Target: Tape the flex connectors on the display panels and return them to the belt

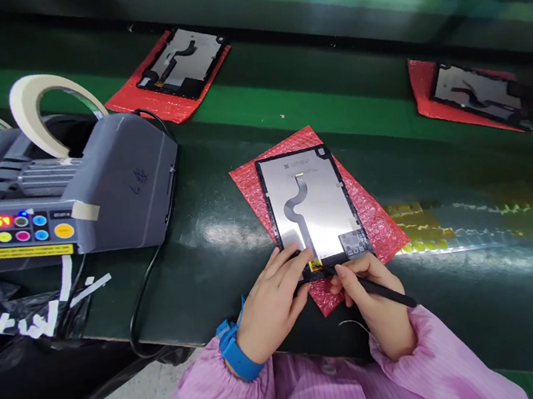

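Note:
A tablet-sized screen panel [322,204] with a silver back and black frame lies on a red bubble-wrap sheet [382,228]. A curved grey ribbon cable [293,212] runs down it to a yellow connector [315,264] near the lower edge. My left hand [275,299], with a blue wrist strap [237,352], rests on the panel's lower left, fingers spread, fingertips beside the connector. My right hand [376,297] is closed on a black pen-like tool [387,292], whose tip points at the lower edge just right of the connector.
A grey tape dispenser [126,174] with a tape roll [35,115] stands at the left, its black cable [135,308] near the front edge. Similar panels [184,64] [482,94] lie on red wrap farther back. Yellowish film strips [423,228] lie at the right.

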A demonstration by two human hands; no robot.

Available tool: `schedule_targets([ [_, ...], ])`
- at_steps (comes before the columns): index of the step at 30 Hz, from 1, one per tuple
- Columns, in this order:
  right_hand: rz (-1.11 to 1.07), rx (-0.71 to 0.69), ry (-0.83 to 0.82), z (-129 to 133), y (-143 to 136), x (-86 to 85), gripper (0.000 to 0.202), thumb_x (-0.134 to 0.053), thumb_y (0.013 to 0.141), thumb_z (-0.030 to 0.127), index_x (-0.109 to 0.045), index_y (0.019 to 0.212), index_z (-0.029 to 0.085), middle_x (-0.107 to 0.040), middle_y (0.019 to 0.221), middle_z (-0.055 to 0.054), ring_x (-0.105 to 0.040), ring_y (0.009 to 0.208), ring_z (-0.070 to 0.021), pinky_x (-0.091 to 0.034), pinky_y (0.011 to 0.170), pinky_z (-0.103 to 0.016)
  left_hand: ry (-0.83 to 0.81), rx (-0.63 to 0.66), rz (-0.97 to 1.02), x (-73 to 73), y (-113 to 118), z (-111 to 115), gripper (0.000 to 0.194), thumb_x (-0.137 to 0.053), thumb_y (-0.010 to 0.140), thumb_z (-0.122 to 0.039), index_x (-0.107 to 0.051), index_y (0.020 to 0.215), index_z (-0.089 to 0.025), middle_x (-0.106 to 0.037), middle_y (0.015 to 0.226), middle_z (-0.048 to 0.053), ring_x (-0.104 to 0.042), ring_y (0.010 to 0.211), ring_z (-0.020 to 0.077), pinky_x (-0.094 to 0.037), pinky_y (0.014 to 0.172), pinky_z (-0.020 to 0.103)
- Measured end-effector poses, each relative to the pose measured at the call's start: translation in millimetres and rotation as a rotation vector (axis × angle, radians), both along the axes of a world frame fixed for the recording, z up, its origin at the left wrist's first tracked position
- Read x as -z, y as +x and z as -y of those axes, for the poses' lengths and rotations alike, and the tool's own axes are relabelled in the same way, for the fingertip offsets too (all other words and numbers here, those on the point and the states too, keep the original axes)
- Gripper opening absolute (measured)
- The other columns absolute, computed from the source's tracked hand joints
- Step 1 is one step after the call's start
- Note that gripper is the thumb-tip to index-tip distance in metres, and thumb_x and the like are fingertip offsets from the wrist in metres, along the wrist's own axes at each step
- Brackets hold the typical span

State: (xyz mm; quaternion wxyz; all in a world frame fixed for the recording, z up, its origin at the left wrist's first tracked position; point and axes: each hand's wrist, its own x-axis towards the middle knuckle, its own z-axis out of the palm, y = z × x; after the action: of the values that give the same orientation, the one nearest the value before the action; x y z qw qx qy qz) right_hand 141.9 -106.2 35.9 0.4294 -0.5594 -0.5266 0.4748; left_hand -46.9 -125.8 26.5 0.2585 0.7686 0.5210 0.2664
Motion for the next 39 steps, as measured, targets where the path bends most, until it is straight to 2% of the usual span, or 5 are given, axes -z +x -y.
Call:
schedule_targets([
  [7,0.026,-0.008,-0.021,0.4,0.1,0.5,0.026,-0.072,0.090,0.040,-0.062,0.073,0.022,-0.072,0.064,0.000,-0.059,0.045,-0.0122,-0.050,0.044,-0.024,-0.015,0.002,0.024,-0.4,-0.2,-0.5,0.051,-0.045,0.101,-0.017,-0.037,0.150,-0.026,-0.062,0.142,0.008,-0.046,0.145,0.0240,-0.038,0.121,0.054],
  [24,-0.007,-0.040,0.008,-0.7,4.6,1.9,0.023,-0.071,0.090,0.034,-0.062,0.074,0.021,-0.073,0.066,0.000,-0.062,0.047,-0.0123,-0.049,0.043,-0.022,0.052,0.003,-0.013,-1.2,0.7,-2.0,0.045,-0.046,0.102,-0.017,-0.040,0.147,-0.021,-0.064,0.139,0.011,-0.049,0.142,0.0243,-0.043,0.119,0.054],
  [39,0.064,-0.027,0.017,-2.0,2.5,-0.2,0.024,-0.071,0.090,0.036,-0.061,0.073,0.022,-0.071,0.062,0.001,-0.060,0.045,-0.0115,-0.049,0.045,-0.022,0.050,0.010,-0.001,-2.3,0.0,-2.4,0.044,-0.047,0.100,-0.015,-0.044,0.144,-0.021,-0.065,0.137,0.010,-0.049,0.142,0.0248,-0.042,0.119,0.054],
])
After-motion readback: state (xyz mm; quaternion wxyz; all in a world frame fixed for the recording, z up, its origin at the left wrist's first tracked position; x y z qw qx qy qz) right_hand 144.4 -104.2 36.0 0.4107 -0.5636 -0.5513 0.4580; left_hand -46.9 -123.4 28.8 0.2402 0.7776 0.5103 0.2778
